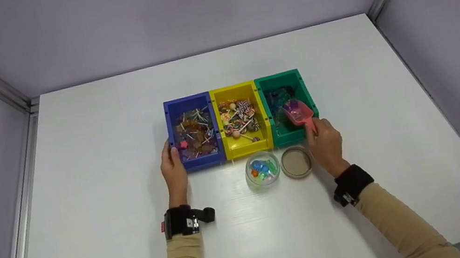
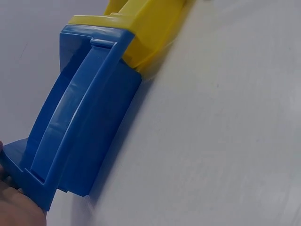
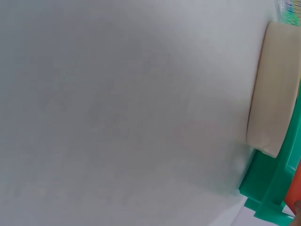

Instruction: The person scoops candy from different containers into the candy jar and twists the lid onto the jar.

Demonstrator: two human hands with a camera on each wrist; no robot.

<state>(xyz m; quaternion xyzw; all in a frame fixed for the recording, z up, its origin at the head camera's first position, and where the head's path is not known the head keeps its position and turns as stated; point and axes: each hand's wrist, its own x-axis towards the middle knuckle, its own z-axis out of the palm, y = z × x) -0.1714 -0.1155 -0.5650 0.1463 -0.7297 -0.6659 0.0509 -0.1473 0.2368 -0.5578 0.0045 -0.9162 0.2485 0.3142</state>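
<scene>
My right hand [image 1: 326, 145] grips the handle of a pink scoop [image 1: 301, 112], whose bowl is inside the green bin [image 1: 308, 96] and has purple and clear pieces in it. Dark blue-green pieces lie in that bin. At the other end, my left hand [image 1: 173, 172] holds the near left wall of the blue bin [image 1: 198, 165], thumb over the rim; the left wrist view shows the blue bin [image 2: 101, 117] gripped at its corner. Between them, the yellow bin [image 1: 248, 148] contains swirled lollipops [image 1: 238, 118]. Amber and clear sticked candies [image 1: 196, 132] fill the blue bin.
In front of the bins stands a clear jar [image 1: 264, 179] with several blue, green and orange pieces inside. Right beside it lies a round beige-rimmed lid [image 1: 299, 176], close to my right hand. Pale walls [image 1: 200, 11] enclose the white table [image 1: 91, 172] at the back and sides.
</scene>
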